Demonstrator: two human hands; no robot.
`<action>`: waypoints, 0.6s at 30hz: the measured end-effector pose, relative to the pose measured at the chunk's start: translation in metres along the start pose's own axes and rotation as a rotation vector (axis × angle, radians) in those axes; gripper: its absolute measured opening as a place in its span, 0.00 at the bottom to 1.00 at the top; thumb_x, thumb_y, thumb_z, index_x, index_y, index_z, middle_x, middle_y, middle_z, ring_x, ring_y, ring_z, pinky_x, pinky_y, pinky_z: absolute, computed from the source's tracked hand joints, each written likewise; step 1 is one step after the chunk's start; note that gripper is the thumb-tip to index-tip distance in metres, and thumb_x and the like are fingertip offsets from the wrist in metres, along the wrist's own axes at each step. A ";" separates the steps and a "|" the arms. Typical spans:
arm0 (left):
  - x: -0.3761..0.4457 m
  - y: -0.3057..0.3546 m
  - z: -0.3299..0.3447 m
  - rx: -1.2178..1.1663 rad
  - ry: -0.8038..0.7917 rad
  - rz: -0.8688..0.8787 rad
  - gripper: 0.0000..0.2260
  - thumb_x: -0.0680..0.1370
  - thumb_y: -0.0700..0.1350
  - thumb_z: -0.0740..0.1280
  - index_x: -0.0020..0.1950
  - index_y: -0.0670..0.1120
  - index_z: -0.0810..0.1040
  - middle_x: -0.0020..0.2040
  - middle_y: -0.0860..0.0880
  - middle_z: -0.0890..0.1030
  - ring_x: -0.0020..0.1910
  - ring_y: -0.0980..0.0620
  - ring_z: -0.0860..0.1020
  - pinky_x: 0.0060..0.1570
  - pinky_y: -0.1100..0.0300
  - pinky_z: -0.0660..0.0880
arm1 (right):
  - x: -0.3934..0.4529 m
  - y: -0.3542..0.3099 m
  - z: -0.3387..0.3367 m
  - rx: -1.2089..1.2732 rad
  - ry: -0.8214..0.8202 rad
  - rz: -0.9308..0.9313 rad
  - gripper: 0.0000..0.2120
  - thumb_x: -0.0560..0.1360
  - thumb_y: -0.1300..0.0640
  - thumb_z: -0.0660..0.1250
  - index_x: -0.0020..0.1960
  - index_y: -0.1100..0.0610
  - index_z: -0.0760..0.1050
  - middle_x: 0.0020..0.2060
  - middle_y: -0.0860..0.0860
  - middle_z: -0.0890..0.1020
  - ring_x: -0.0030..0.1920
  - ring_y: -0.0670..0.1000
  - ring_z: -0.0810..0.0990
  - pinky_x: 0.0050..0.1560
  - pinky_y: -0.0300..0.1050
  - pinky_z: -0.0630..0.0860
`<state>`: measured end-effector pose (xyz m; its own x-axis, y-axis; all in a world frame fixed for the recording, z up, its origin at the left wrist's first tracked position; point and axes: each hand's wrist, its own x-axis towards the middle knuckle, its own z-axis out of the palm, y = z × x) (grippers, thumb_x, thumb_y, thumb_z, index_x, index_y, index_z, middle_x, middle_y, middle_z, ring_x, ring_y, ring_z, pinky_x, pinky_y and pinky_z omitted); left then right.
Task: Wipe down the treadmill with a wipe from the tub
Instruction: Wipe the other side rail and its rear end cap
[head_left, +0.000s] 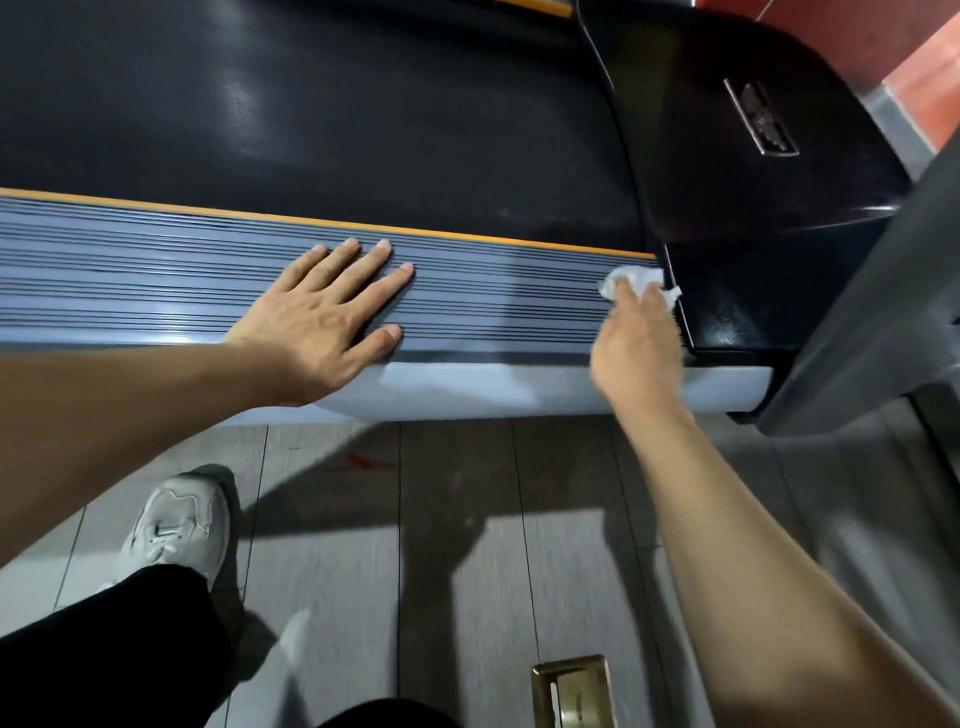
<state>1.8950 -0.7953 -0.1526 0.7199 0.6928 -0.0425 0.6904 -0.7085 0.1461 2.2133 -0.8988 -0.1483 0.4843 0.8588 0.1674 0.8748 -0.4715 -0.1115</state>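
Note:
The treadmill's grey ribbed side rail (493, 296) runs across the view, edged by an orange stripe, with the black belt (311, 114) behind it. My left hand (332, 306) lies flat on the rail, fingers straight and spread. My right hand (636, 343) holds a crumpled white wipe (636, 278) against the rail's right end, where it meets the glossy black motor cover (753, 182). The tub is not in view.
A dark grey upright post (872, 291) of the treadmill rises at the right. Grey plank floor (457, 545) lies below the rail, with a brass floor socket (574, 691) near the bottom. My white shoe (176, 525) and black trouser leg stand at the lower left.

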 end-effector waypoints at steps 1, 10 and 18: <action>0.000 0.000 0.000 0.000 0.000 -0.001 0.34 0.78 0.67 0.33 0.83 0.58 0.39 0.83 0.51 0.40 0.82 0.49 0.40 0.80 0.50 0.38 | -0.001 -0.021 0.006 0.028 -0.008 -0.085 0.26 0.76 0.60 0.50 0.72 0.54 0.67 0.68 0.63 0.70 0.64 0.65 0.72 0.62 0.56 0.71; 0.003 -0.006 -0.003 -0.045 -0.034 0.017 0.37 0.76 0.69 0.35 0.83 0.56 0.41 0.84 0.50 0.41 0.82 0.49 0.40 0.80 0.51 0.38 | 0.028 -0.044 0.006 0.143 -0.110 -0.294 0.26 0.82 0.49 0.47 0.77 0.53 0.66 0.77 0.61 0.64 0.76 0.62 0.63 0.76 0.55 0.60; -0.033 -0.038 -0.017 -0.065 -0.036 -0.049 0.39 0.76 0.71 0.40 0.84 0.56 0.47 0.84 0.47 0.45 0.83 0.47 0.46 0.78 0.56 0.40 | 0.014 -0.111 0.012 0.439 0.030 -0.128 0.17 0.82 0.59 0.58 0.64 0.49 0.80 0.58 0.52 0.83 0.56 0.58 0.79 0.45 0.47 0.67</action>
<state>1.8433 -0.7889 -0.1396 0.6880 0.7206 -0.0862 0.7198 -0.6626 0.2070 2.1233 -0.8317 -0.1456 0.3789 0.8953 0.2344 0.8408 -0.2272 -0.4913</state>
